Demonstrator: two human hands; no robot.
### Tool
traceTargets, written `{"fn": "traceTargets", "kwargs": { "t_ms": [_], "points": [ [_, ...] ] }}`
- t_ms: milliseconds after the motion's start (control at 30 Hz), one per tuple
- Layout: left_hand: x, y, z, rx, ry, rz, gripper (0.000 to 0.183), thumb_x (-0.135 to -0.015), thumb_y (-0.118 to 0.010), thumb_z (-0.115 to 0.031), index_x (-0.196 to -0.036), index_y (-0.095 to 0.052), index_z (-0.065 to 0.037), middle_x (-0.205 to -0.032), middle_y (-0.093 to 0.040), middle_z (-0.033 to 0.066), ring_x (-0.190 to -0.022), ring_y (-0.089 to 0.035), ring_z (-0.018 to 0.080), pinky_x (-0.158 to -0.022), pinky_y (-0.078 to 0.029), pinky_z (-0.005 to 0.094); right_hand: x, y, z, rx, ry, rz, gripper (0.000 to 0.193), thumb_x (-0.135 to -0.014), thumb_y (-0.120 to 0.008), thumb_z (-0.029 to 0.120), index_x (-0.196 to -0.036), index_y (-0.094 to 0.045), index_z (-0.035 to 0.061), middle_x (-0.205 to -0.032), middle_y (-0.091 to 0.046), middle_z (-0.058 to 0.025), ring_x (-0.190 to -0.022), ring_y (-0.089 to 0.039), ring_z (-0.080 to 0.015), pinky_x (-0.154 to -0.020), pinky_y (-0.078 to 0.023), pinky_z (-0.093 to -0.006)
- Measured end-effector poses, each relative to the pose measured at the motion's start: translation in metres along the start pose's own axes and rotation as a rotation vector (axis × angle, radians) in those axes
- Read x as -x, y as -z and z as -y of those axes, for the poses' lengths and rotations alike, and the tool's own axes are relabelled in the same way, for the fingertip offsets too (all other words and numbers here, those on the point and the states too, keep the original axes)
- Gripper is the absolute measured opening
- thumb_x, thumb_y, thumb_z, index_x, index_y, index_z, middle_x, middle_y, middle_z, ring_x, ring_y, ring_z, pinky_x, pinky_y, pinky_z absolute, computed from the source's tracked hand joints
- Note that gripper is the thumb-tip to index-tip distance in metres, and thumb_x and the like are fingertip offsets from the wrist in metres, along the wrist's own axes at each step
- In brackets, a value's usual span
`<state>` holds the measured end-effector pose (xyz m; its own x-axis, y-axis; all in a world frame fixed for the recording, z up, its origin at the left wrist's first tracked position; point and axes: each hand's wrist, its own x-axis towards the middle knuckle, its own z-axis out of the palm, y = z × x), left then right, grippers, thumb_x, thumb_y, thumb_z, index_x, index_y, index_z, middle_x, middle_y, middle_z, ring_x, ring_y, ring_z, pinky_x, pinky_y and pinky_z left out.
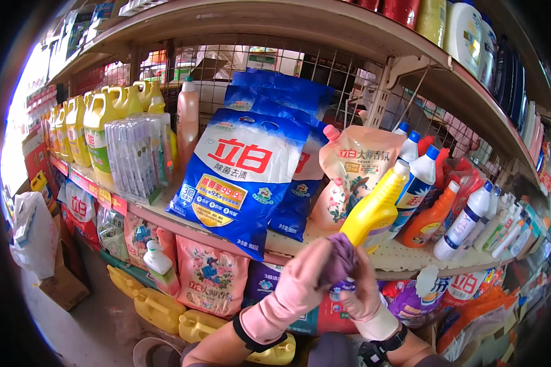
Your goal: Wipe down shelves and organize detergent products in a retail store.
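Note:
A crumpled purple cloth (343,259) is bunched between my two hands, in front of the shelf's edge. My left hand (297,282), in a pale pink fingerless glove, closes on it from the left. My right hand (366,300), gloved alike, grips its right side with the thumb low. Just behind the cloth a yellow bottle (373,211) leans to the upper right; its lower end is partly hidden by my hands and the cloth. Close by are a pink spouted pouch (356,165), blue-capped bottles (419,177) and an orange bottle (430,219).
Large blue detergent bags (242,177) fill the middle of the shelf (300,249). Yellow jugs (98,125) and clear-wrapped packs (138,153) stand left. Below are pink bags (211,278) and yellow containers (159,309). Another shelf (324,18) runs overhead. A cardboard box (67,278) sits on the floor.

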<state>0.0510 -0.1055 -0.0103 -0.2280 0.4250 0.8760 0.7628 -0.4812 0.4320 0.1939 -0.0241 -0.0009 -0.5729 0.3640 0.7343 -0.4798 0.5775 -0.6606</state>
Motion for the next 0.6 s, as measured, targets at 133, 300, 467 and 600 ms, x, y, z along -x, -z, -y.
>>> {"fn": "traceTargets", "kwargs": {
  "t_ms": [133,300,467,600],
  "points": [
    [-0.015,0.028,-0.014,0.152,-0.075,0.099,0.075,-0.063,-0.078,-0.006,-0.129,-0.044,0.009,-0.129,-0.046,0.0319,-0.113,-0.054,0.0456,-0.097,-0.046,0.0439,-0.04,-0.021,0.004,0.098,-0.16,0.002,0.071,-0.079,-0.075,0.009,-0.14,-0.038,0.0013,-0.137,-0.049,-0.0147,-0.128,-0.045,-0.0238,-0.109,-0.033,-0.0354],
    [-0.039,0.106,0.04,-0.359,0.031,-0.561,0.065,-0.077,-0.076,-0.009,-0.128,-0.042,0.011,-0.123,-0.053,0.0276,-0.114,-0.054,0.0418,-0.101,-0.04,0.0449,-0.129,-0.027,0.047,0.106,-0.203,0.352,0.059,-0.081,-0.064,-0.009,-0.136,-0.046,0.0026,-0.134,-0.053,-0.0097,-0.122,-0.051,-0.0176,-0.105,-0.038,-0.0314],
    [-0.047,0.168,0.118,-0.732,0.481,-0.624,0.063,-0.081,-0.072,-0.027,-0.124,-0.046,0.01,-0.122,-0.052,0.0278,-0.112,-0.05,0.0429,-0.1,-0.038,0.0467,-0.266,-0.071,0.09,0.887,-0.098,0.599,0.061,-0.079,-0.07,0.006,-0.134,-0.046,0.0147,-0.124,-0.06,-0.0114,-0.118,-0.055,-0.028,-0.1,-0.043,-0.0344],
    [-0.066,0.175,0.122,-0.667,0.546,-0.536,0.055,-0.08,-0.071,-0.032,-0.114,-0.055,0.008,-0.107,-0.06,0.0246,-0.101,-0.054,0.0401,-0.092,-0.041,0.0443,-0.382,-0.065,0.033,0.676,0.181,0.627,0.055,-0.068,-0.05,-0.018,-0.114,-0.059,0.0107,-0.108,-0.061,-0.0112,-0.102,-0.061,-0.026,-0.091,-0.048,-0.0336]
  ]
}}
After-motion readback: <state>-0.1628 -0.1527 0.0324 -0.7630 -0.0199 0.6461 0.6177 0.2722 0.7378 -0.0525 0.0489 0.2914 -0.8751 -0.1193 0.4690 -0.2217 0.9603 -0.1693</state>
